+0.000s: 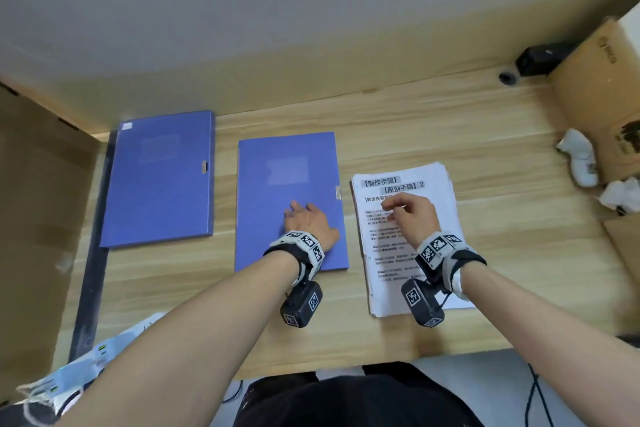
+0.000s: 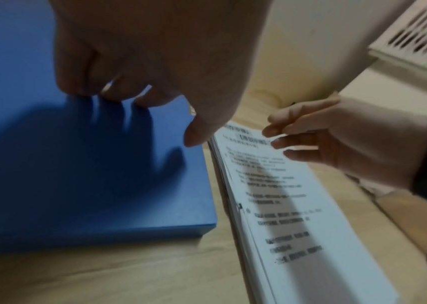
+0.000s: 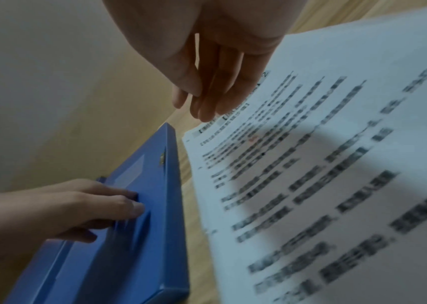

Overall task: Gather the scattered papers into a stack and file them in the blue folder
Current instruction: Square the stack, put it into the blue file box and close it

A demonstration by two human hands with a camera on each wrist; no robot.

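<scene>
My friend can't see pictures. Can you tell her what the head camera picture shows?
A person's left hand rests flat on a closed blue folder on a wooden desk, while the right hand hovers with loosely curled fingers over a stack of printed papers beside it. A second blue folder lies further left.
</scene>
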